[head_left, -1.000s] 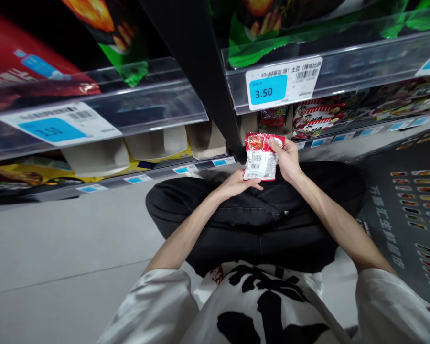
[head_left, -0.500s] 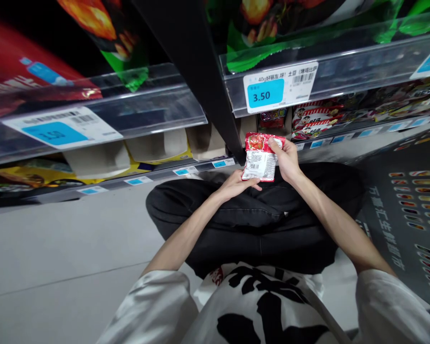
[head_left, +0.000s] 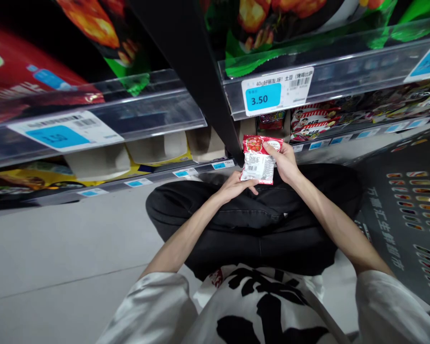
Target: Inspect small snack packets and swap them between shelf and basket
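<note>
A small red and white snack packet [head_left: 257, 165] is held up between both hands, above my crossed legs in black trousers [head_left: 251, 229]. Its printed side, with a barcode and a food picture, faces me. My left hand [head_left: 235, 185] grips the lower left corner, thumb lying across the front. At the upper right edge my right hand [head_left: 285, 161] pinches the packet, thumb on the red band. The fingers behind the packet are hidden. Just beyond it is the lowest shelf, where red-striped snack packets [head_left: 313, 122] lie to the right.
A grey shopping basket [head_left: 383, 210] with slotted sides stands close on my right. Above the hands, shelf edges carry price tags [head_left: 277, 91]. A black shelf post [head_left: 215, 95] comes down just left of the packet. Open cartons [head_left: 96, 160] sit on the low left shelf.
The packet and both hands have shifted very slightly left and down in view, with the shelf tags shifting a little too. Both hands keep their hold.
</note>
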### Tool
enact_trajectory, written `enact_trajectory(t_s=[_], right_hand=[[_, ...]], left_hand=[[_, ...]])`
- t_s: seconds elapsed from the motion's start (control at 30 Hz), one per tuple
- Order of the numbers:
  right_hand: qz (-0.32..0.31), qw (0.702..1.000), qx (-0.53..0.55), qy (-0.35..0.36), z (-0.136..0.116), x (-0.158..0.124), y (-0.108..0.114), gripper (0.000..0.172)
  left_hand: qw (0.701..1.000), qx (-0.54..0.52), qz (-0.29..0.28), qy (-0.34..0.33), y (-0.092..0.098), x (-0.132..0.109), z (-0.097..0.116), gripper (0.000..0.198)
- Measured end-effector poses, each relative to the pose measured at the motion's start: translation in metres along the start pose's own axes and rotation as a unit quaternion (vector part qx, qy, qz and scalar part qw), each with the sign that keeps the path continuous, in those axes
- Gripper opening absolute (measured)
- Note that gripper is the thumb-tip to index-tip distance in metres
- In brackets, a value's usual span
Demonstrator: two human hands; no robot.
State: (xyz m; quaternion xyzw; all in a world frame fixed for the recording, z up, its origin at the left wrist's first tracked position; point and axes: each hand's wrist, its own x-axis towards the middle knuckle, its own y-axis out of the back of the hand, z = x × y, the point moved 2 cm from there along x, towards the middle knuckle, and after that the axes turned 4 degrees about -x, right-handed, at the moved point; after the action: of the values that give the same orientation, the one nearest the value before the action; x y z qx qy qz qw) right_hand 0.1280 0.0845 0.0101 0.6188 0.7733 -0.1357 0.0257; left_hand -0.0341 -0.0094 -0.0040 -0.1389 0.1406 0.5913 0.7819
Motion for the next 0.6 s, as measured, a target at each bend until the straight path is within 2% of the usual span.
enact_trajectory(t_s=[0.3,0.6], right_hand=[[0.042,0.999,-0.007,0.007,0.0034,0.0024,0.0012,0.036],[0.049,0.998,-0.006,0.043,-0.0016,0.0020,0.0025,0.033]], left_hand=[[1.000,-0.003,0.003,-0.002,-0.0033,-0.0018,0.0076,0.032],[0.999,-0.003,0.053,-0.009,-0.0018,-0.0003,0.0023,0.031]])
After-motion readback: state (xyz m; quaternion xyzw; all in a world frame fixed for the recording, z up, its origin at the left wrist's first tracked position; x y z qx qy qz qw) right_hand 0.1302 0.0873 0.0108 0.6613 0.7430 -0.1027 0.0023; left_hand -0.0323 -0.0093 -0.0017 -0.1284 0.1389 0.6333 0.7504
